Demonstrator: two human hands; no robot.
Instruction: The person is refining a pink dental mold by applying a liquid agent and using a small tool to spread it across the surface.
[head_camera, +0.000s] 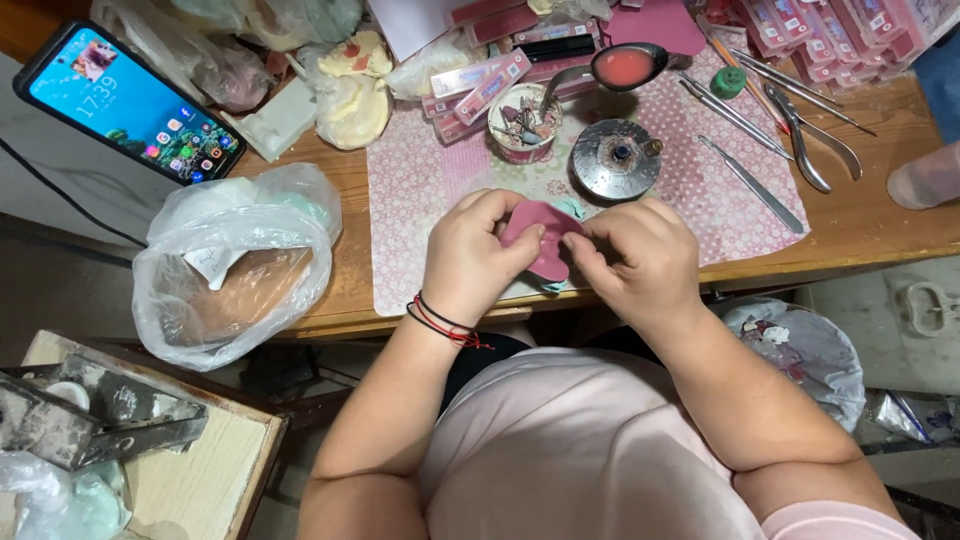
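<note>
hands: 2 (470, 255) | pink wax sheet: 1 (540, 235) | phone: 1 (130, 100) | pliers: 1 (805, 135) | metal burner: 1 (615, 160) | cup: 1 (525, 125)

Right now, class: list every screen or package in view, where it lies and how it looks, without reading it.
Phone: far left, lit blue screen, black frame.
Pink boxes: long, flat, heaped behind the cup.
Box stack: far right corner, pink and white.
Clear bag: left table edge, crumpled.

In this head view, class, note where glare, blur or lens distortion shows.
Head view: even, soft light; the phone screen glows bright; a sheen on the round metal lid; the desk edge bows from wide-angle distortion; both hands, left hand and right hand, look sharp.
</note>
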